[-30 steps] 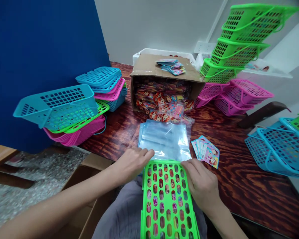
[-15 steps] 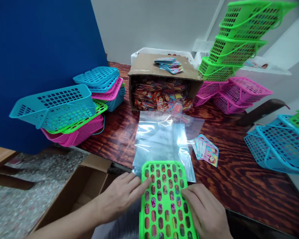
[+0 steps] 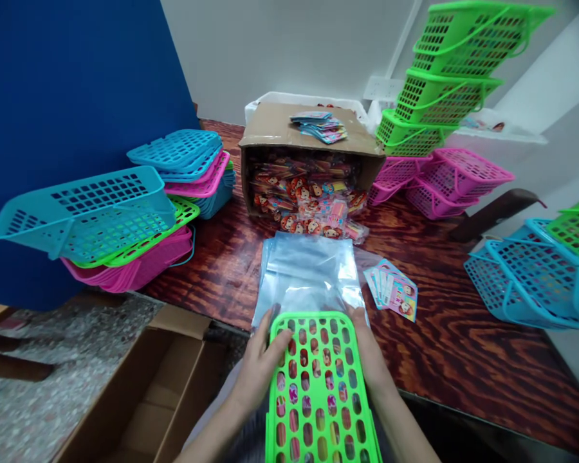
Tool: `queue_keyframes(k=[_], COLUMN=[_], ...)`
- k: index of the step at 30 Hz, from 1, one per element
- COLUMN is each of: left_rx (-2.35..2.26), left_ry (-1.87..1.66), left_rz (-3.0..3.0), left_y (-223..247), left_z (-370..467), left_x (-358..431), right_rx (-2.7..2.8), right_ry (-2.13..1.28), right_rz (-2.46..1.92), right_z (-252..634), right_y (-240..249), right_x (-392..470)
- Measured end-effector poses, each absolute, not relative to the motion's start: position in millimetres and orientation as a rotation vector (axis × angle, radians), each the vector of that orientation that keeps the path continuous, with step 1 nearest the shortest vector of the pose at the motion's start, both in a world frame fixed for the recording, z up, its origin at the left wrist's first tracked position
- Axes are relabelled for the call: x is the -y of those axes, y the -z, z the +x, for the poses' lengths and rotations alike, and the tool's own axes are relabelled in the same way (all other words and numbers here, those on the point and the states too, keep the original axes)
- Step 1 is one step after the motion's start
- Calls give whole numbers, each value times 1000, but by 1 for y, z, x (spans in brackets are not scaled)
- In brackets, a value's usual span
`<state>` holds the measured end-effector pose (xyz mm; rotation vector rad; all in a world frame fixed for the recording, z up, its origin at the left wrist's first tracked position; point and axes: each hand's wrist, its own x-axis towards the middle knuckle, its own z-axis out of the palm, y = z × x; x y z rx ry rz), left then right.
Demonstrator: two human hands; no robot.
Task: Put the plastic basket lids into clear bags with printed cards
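Note:
A lidded bright green plastic basket is at the lower middle, its perforated face toward me. Colourful packets show through its slots. My left hand grips its far left side, the thumb over the top edge and the other fingers mostly hidden beneath. On the far right side my right hand holds it, with most fingertips out of sight. Clear plastic bags lie flat on the table just beyond the basket, close to both hands. Whether a bag's edge is between the fingers I cannot make out.
An open carton full of printed packets stands at the back. Stacked baskets are at left, with green baskets and blue baskets at right. Printed cards lie right of the bags. A cardboard box sits below the table edge.
Both hands have shifted toward the basket's far end and now grip its sides. The clear sheet that reached the carton has drawn back toward me, uncovering packets before the carton.

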<state>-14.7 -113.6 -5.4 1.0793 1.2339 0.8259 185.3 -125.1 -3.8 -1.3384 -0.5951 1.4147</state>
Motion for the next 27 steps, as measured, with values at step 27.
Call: queue_keyframes(k=[27], left_rx=[-829], left_ry=[-721], left_rz=[774], left_y=[-19], left_z=[-31], left_x=[142], right_rx=[468], right_ry=[-1489], right_rz=[-1074], right_z=[180], right_y=[-51], right_x=[202])
